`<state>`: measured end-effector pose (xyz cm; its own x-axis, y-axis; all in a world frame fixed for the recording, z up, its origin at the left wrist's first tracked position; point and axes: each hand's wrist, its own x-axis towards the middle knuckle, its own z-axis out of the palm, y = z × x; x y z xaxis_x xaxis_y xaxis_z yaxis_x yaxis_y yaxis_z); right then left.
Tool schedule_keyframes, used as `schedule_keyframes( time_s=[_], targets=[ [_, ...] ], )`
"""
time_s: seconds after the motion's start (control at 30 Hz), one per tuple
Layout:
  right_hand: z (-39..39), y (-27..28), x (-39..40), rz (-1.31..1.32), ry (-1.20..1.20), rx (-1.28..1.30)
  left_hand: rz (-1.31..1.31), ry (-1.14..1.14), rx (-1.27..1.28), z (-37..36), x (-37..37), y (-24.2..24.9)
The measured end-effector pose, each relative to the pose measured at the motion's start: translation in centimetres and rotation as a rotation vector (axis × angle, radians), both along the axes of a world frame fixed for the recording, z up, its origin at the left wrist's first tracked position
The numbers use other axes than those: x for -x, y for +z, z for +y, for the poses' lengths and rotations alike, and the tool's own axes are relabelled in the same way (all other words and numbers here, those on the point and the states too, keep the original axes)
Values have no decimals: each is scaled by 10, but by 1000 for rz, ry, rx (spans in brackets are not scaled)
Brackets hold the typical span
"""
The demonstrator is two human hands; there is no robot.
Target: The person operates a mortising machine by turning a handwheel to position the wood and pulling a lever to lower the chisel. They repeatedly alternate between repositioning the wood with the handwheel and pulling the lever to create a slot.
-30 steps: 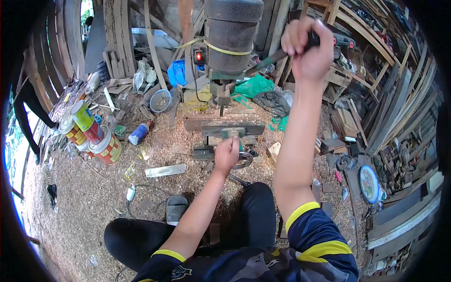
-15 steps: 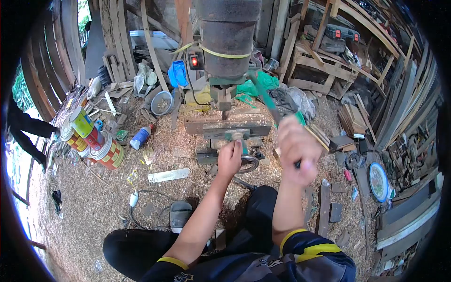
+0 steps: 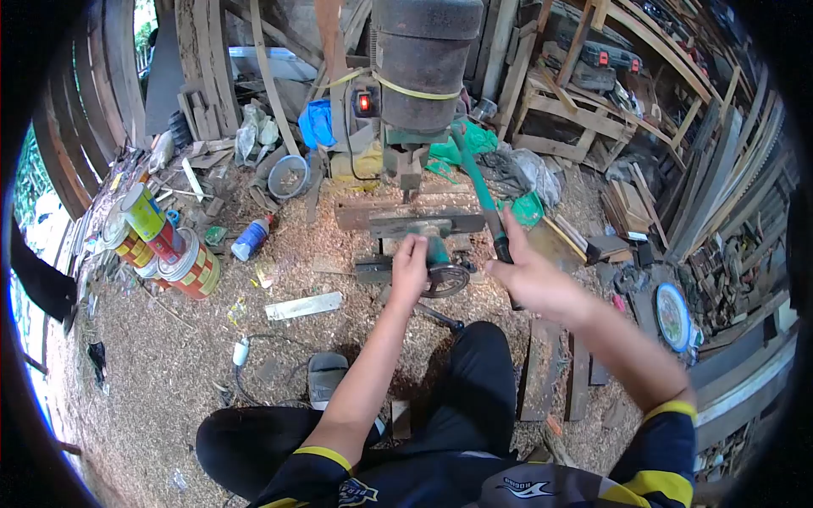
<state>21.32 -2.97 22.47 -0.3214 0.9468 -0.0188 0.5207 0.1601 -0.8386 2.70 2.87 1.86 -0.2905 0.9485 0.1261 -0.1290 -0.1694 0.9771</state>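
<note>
An upright drilling machine (image 3: 423, 80) stands before me, its bit (image 3: 408, 196) pointing down above a clamp-like vise (image 3: 385, 227) dusted with shavings. My left hand (image 3: 410, 269) is at the vise's front, fingers curled together beside its green casting (image 3: 437, 249); what they pinch is hidden. Just right of them is a dark handwheel (image 3: 446, 281). My right hand (image 3: 542, 284) is around the black grip of the machine's green lever (image 3: 480, 182), thumb across the front and a finger stretched upward along it. The grip's end sticks out below the hand.
Wood shavings cover the ground. Paint buckets (image 3: 193, 269) and a blue spray can (image 3: 251, 240) stand or lie left. A pale strip (image 3: 303, 306) lies in front. Planks (image 3: 539, 368) lie right, near a round plate (image 3: 673, 317). A switch (image 3: 364, 102) glows red.
The lever has swung down and toward me at its grip end. My right hand has shifted its hold, with the elbow now farther right. My left hand stays at the vise. The view has shifted slightly.
</note>
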Motion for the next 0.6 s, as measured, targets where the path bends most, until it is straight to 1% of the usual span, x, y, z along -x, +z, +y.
schedule_keyframes(
  time_s=[0.03,0.07,0.1,0.13,0.17,0.2,0.23,0.27,0.3,0.33,0.37,0.43,0.47,0.5,0.53,0.57,0.6],
  targets=[
    [-1,24,6,120,-49,374,-116,58,30,5,0,-9],
    [10,32,9,199,-132,623,-242,76,163,-1,0,0],
    [16,36,11,282,-216,870,-243,72,167,-1,1,-8],
    [19,25,15,281,-303,752,-222,51,237,4,1,-20],
    [17,24,20,283,-307,749,-199,30,305,5,3,-17],
    [14,21,24,251,-313,617,-193,122,237,7,-2,-14],
    [11,19,28,213,-317,488,-197,118,238,7,-2,-14],
    [7,20,32,179,-372,484,-117,118,214,6,-2,-11],
    [5,13,35,170,-377,490,-37,117,195,3,-3,-7],
    [3,4,38,170,-397,448,-30,120,166,0,-4,-4],
    [2,-7,40,176,-417,405,-28,113,172,-2,-4,-3],
    [5,-41,39,149,-413,404,-67,108,266,-2,-4,1],
    [11,-66,35,267,-438,366,-153,104,328,-8,-4,21],
    [11,-71,41,380,-463,336,-159,108,330,-6,-6,10],
    [8,-70,37,328,-473,403,-104,176,233,-2,-9,-5],
    [11,-83,36,322,-472,409,-46,242,139,1,-10,-16],
    [14,-100,34,333,-527,301,-58,217,151,-1,-9,-10]
  ],
)
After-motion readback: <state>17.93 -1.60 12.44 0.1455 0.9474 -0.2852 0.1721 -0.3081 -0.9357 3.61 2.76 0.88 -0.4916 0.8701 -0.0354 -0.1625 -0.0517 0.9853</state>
